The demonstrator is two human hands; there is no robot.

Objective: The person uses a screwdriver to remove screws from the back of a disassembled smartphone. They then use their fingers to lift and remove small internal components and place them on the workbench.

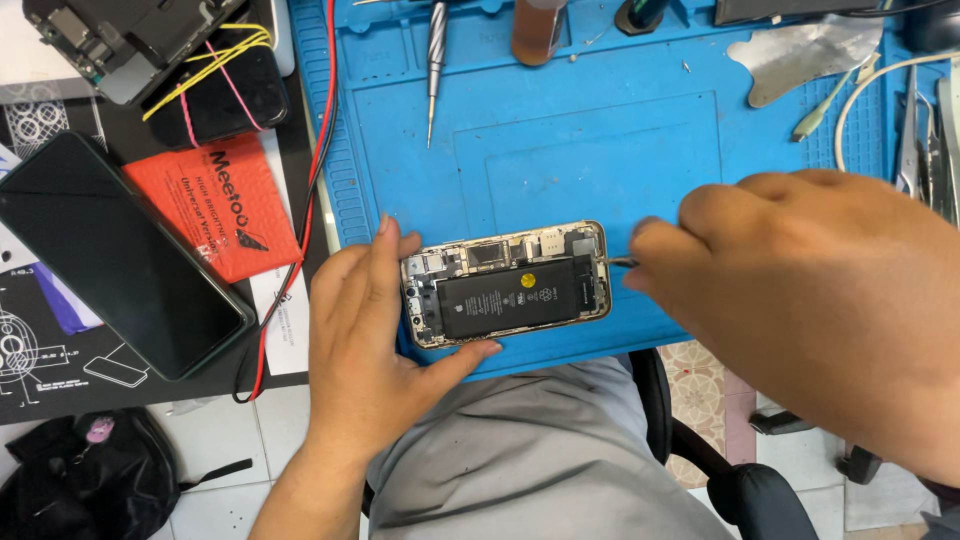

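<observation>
Right hand (800, 300) pinches a thin metal tool (622, 262) at the opened phone's (505, 283) right end; left hand (365, 320), fingers spread, clamps its left end. A slip could puncture the black battery (510, 298)

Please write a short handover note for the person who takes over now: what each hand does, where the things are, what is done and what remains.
Left hand: grips the left end of the opened phone, holding it flat on the blue mat.
Right hand: holds a thin metal tool, tip at the phone's right edge.
Done: screen is off, black battery and boards exposed.
Left: battery is in place; nothing else looks removed.
Nearby: screwdriver on the mat, another dark phone at the left.
</observation>
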